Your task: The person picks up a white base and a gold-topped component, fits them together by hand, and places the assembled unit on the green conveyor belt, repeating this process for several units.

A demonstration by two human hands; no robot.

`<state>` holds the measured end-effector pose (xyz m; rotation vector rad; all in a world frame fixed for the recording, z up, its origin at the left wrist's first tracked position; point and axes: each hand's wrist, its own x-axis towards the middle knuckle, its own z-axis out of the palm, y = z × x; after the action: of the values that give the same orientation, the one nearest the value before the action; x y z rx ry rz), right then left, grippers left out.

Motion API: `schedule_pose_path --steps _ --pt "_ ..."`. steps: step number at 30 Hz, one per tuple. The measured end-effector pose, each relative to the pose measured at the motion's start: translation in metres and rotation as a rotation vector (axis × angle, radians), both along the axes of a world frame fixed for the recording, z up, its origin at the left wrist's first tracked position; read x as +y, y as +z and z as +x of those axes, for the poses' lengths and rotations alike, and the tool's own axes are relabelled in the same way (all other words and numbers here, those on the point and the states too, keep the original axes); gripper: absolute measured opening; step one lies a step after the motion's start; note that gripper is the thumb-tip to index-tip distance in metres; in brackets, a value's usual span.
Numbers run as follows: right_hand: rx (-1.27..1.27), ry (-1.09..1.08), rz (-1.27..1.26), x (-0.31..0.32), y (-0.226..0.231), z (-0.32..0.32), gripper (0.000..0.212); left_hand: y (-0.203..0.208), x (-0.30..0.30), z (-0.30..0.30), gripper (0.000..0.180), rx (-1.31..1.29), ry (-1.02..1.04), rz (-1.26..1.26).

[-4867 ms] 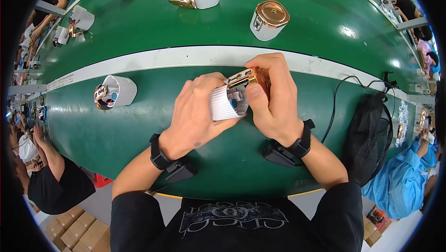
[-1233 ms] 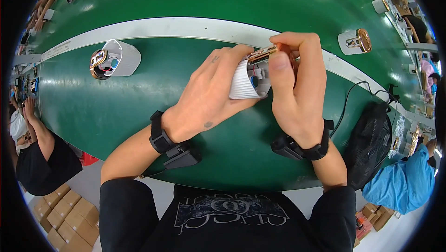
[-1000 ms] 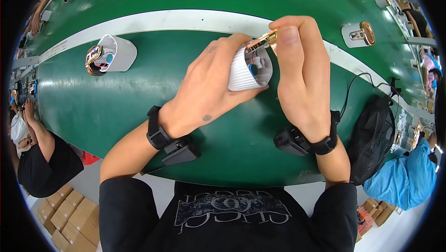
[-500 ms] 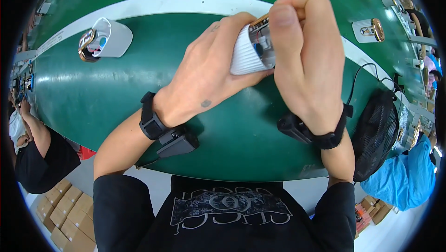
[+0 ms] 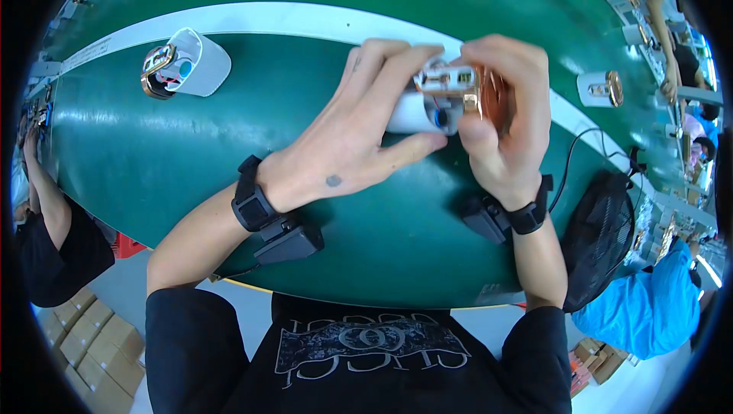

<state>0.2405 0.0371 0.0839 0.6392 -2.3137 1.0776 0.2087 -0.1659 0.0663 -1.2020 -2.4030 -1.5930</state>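
My left hand (image 5: 340,135) is closed around a white cylindrical housing (image 5: 407,114), lying with its open end to the right. Inside that opening a dark round part with thin wires shows. My right hand (image 5: 523,120) grips a shiny copper-gold cap (image 5: 492,99), from which a white inner frame with gold trim (image 5: 450,78) reaches across the housing's mouth. Cap and housing sit at an angle to each other; whether they are joined is hidden by my fingers. At the left on the table stands another white housing (image 5: 210,64) beside its tilted gold-rimmed part (image 5: 157,70).
A white-and-gold unit (image 5: 599,89) lies at the far right. The white strip (image 5: 290,19) crosses the green table (image 5: 153,170). A black mesh bag (image 5: 603,235) and black cable (image 5: 563,177) are at right. Co-workers sit on both sides; cartons (image 5: 99,345) are stacked lower left.
My right hand has come down and turned, bringing the copper-gold cap and its frame into sight at the housing's open end. My left hand still holds the housing, its thumb now along the near side.
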Motion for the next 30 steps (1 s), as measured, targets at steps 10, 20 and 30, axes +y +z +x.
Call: schedule_pose_path --steps 10,20,30 --pt "0.056 0.098 -0.242 0.001 -0.016 0.004 0.050 -0.004 -0.001 -0.002 0.067 -0.091 -0.120 0.047" --pt "0.154 0.216 -0.035 -0.010 0.008 0.011 0.027 -0.009 -0.004 -0.005 0.069 0.032 -0.083 0.134" --pt "0.215 0.180 0.027 -0.015 0.005 0.017 0.019 -0.009 -0.006 -0.006 0.066 0.063 -0.127 0.137"
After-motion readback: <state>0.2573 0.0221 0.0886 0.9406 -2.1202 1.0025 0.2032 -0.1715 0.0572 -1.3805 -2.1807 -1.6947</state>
